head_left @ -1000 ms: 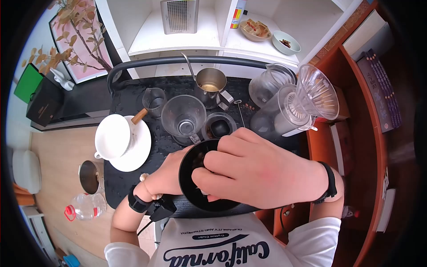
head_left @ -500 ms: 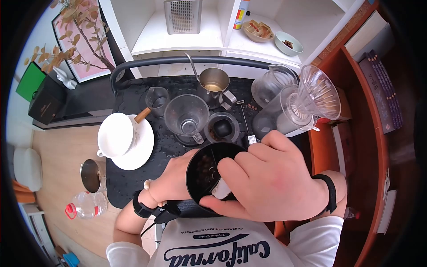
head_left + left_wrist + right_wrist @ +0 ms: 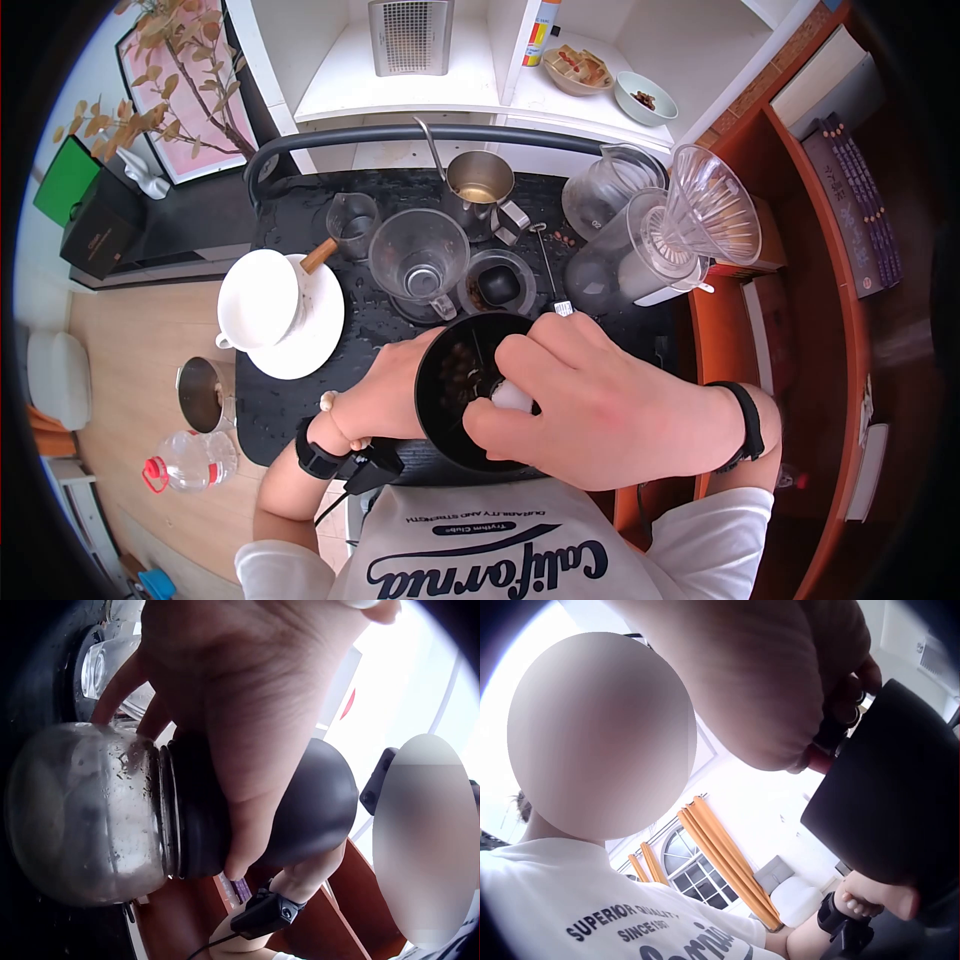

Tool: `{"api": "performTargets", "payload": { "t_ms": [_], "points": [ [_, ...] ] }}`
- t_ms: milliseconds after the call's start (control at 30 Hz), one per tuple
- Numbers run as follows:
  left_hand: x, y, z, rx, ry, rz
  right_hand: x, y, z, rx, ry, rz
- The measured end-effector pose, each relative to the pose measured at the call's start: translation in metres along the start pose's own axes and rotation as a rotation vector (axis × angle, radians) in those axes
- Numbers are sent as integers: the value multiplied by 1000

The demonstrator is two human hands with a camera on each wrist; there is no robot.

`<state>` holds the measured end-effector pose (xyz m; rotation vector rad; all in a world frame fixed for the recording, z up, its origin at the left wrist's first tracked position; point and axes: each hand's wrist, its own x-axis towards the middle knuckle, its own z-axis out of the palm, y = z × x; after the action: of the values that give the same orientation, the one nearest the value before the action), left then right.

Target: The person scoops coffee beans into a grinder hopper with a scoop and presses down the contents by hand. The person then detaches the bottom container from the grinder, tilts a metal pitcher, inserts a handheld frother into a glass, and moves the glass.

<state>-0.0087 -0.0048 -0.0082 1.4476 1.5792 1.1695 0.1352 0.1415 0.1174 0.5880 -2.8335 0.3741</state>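
Observation:
My left hand [image 3: 385, 385] grips the side of a coffee grinder whose wide black hopper [image 3: 427, 385] faces up toward the head camera. In the left wrist view, my thumb and fingers wrap around its black body [image 3: 319, 802], above a clear glass jar [image 3: 90, 817] at the base. Dark coffee beans [image 3: 458, 372] lie inside the hopper. My right hand [image 3: 610, 405] reaches over the rim with curled fingers, pinching a small whitish piece [image 3: 513, 397] inside; its kind I cannot tell. In the right wrist view, those fingers dip behind the hopper wall [image 3: 892, 780].
Beyond the grinder stand a clear cup [image 3: 395, 260], a bowl with a black scoop [image 3: 500, 285] and a metal pitcher [image 3: 470, 220]. A white cup [image 3: 258, 300] on a saucer [image 3: 318, 345] is left; a ribbed clear dripper [image 3: 720, 200] and glass carafe [image 3: 605, 190] are right.
My right hand has shifted about over the hopper, drawing back to the right and then left again, with the whitish piece showing between its fingers. My left hand keeps its grip on the grinder.

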Motion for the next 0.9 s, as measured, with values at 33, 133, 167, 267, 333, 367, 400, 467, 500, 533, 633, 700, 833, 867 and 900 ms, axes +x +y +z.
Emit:
{"api": "performTargets", "payload": {
  "t_ms": [33,133,167,267,333,367,400,467,500,533,633,700,833,867,900],
  "points": [
    [0,1,-1,-6,-17,-6,1,1,-1,17,-9,-18],
    [0,6,-6,-34,-59,-45,1,7,2,97,-2,-52],
    [0,8,-7,-57,-86,-78,1,9,3,161,12,-67],
    [1,0,-8,135,-104,-36,2,15,4,268,8,-105],
    [3,2,-10,118,-123,-61,3,18,2,278,-19,-107],
    [4,2,-10,99,-143,-88,3,19,1,291,-46,-109],
    [4,4,-11,103,-143,-88,3,18,1,290,-44,-110],
    [4,10,-12,-99,-118,-141,3,15,-1,245,34,-76],
    [4,13,-11,-96,-120,-140,3,11,-4,244,37,-75],
    [4,15,-10,-89,-121,-157,4,6,-7,145,70,1],
    [-2,8,-3,-90,-76,-133,2,-3,-3,-15,203,108],
    [-3,12,-4,-65,-60,-121,0,-11,-3,-99,198,217],
    [-4,8,-4,-7,-72,-86,-1,-26,-11,-225,177,349],
    [-3,8,-4,-9,-71,-84,1,-25,-11,-217,177,311],
    [-2,9,-4,-47,-69,-102,1,-23,-9,-219,176,311]
  ]
}}
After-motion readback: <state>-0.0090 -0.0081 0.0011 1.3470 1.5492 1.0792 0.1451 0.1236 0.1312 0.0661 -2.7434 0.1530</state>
